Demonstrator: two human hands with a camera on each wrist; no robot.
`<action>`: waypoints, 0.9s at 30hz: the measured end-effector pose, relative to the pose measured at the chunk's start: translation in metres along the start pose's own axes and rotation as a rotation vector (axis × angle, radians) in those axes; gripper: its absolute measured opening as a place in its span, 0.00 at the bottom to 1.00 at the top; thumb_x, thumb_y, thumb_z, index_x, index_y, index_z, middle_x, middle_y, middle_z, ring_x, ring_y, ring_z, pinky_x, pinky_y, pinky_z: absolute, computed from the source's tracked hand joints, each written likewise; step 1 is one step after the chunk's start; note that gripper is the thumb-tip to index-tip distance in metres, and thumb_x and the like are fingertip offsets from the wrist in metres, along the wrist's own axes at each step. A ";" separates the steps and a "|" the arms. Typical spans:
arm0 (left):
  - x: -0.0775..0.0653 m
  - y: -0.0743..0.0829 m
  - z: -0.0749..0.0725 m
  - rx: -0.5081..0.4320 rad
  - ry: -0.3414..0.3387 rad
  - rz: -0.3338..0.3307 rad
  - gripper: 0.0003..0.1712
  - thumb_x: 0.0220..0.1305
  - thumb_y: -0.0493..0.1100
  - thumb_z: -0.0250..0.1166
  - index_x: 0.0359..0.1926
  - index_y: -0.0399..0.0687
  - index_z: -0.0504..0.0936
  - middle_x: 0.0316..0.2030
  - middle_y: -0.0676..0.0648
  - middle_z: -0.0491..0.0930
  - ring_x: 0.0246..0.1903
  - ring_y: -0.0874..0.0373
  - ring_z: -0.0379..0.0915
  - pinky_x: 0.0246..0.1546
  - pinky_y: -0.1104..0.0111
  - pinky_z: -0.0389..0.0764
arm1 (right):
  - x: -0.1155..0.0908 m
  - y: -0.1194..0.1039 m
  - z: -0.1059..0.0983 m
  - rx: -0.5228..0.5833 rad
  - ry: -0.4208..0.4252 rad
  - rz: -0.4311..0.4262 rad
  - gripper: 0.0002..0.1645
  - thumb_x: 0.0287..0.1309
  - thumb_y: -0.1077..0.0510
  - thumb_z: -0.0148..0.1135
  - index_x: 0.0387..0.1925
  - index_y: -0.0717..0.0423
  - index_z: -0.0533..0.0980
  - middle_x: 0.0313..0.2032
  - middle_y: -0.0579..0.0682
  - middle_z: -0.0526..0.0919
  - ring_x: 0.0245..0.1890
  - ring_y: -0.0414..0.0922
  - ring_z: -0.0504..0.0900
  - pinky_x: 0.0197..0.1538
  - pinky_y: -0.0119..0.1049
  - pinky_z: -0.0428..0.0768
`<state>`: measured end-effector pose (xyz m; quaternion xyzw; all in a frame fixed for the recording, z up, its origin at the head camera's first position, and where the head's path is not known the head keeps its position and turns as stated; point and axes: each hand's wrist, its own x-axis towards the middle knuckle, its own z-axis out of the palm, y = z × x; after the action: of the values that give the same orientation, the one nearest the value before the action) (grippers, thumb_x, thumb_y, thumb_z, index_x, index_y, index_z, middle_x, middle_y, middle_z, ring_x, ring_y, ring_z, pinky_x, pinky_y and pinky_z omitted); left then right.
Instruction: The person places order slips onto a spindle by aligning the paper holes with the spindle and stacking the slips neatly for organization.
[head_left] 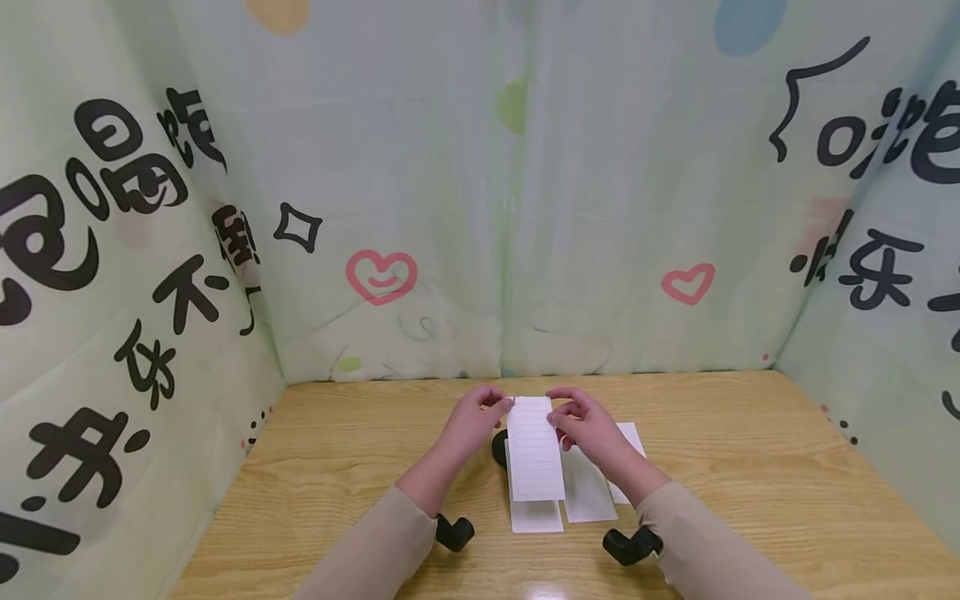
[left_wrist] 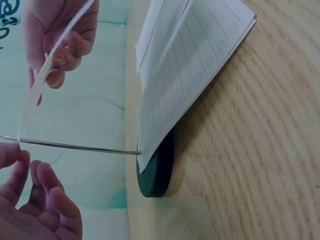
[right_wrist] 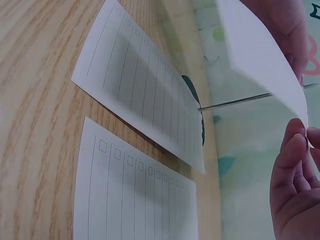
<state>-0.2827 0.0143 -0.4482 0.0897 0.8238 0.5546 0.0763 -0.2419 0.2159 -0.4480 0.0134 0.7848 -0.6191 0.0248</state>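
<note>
White sheet (head_left: 536, 450) on metal spike (left_wrist: 80, 147); left hand (head_left: 477, 417), right hand (head_left: 587, 427) pinch edges.

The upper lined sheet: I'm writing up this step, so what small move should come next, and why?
I'd probably ease the upper lined sheet down the metal spike: the spike shows on both sides of it, the left hand and right hand pinch its edges, and the lower lined sheet already sits further down, by the dark base.

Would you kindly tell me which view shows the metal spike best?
Left wrist: the spike runs clear from the lower sheet to the raised sheet. Right wrist shows it partly covered by the raised sheet; head shows almost none.
</note>
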 end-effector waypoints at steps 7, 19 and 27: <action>0.001 0.000 -0.001 0.019 0.001 -0.020 0.11 0.69 0.54 0.63 0.41 0.53 0.81 0.39 0.51 0.77 0.36 0.56 0.75 0.37 0.65 0.75 | 0.002 0.001 0.001 -0.011 0.007 0.005 0.24 0.68 0.65 0.57 0.64 0.61 0.69 0.38 0.55 0.77 0.29 0.46 0.76 0.31 0.35 0.77; -0.001 -0.001 -0.004 0.055 -0.010 -0.013 0.10 0.68 0.51 0.64 0.41 0.50 0.81 0.40 0.50 0.78 0.36 0.54 0.74 0.37 0.63 0.75 | 0.002 0.004 0.000 -0.035 -0.012 0.013 0.24 0.68 0.64 0.58 0.63 0.62 0.69 0.36 0.54 0.78 0.30 0.47 0.78 0.31 0.36 0.77; -0.001 -0.002 -0.004 0.077 -0.013 -0.031 0.08 0.69 0.50 0.64 0.40 0.51 0.81 0.38 0.50 0.78 0.36 0.54 0.73 0.37 0.62 0.75 | 0.003 0.006 0.001 -0.054 -0.013 0.037 0.23 0.67 0.62 0.60 0.61 0.60 0.70 0.36 0.55 0.78 0.30 0.47 0.78 0.33 0.37 0.78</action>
<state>-0.2827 0.0098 -0.4482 0.0833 0.8452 0.5208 0.0869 -0.2446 0.2168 -0.4544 0.0232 0.8008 -0.5971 0.0417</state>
